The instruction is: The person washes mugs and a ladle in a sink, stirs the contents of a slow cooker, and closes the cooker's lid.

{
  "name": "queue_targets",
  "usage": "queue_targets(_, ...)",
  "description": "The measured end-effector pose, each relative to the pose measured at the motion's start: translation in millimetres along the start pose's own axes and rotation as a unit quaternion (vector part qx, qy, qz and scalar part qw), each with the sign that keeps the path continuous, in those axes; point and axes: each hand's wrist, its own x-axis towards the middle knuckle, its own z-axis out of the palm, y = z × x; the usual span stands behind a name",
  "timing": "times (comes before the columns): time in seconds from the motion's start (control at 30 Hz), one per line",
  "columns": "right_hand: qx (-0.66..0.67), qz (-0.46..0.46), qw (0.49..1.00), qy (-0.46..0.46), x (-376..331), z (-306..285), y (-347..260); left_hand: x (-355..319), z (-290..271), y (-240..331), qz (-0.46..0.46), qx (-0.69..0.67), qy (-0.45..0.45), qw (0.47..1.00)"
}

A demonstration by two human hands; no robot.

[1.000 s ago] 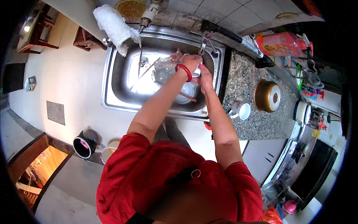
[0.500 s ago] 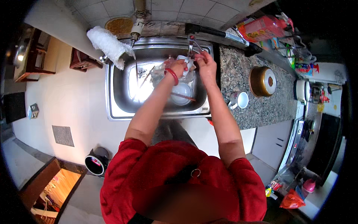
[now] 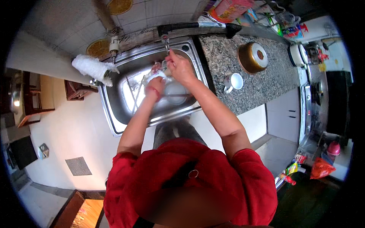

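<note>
A small white cup with a smooth, pale surface (image 3: pixel 161 73), partly covered by fingers and softened by blur, sits in the grasp of a person's left hand (image 3: pixel 155 84), which wears a red ring-shaped bracelet (image 3: pixel 153 92), inside a rectangular stainless-steel sink (image 3: pixel 114 104). Only part of the cup's wall shows. The right hand (image 3: pixel 181 69) reaches up to the silver metal tap (image 3: pixel 165 41) at the back of the basin, its fingers bent at the spout; whether they grip the metal or merely meet it, one cannot tell. Below the hands, a pale round bowl (image 3: pixel 175 90) rests on the sink floor with a thin brown stick (image 3: pixel 178 95) lying across it. A crumpled heap of clear plastic and reddish matter (image 3: pixel 155 67) lies behind the left hand. On the speckled grey granite counter (image 3: pixel 216 98) to the right stand a white mug with a side handle (image 3: pixel 233 82) and an upturned golden-brown metal pot (image 3: pixel 251 57). A second earlier, both hands met around the cup near the tap; half a second later the right had parted from it. Now the left holds it alone, lower beneath the spout, while mug and pot keep their places.
</note>
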Motion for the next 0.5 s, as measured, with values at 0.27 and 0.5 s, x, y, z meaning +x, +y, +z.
queue_targets(0.27, -0.349, 0.081, 0.932, 0.052, -115, -128, 121, -71, -20, -30, 0.021, 0.258, -0.062, 0.964)
queue_targets(0.5, -0.310, 0.179, 0.934, 0.010, -171, -142, 179, -110, -47, -24, -0.008, 0.408, -0.057, 0.911)
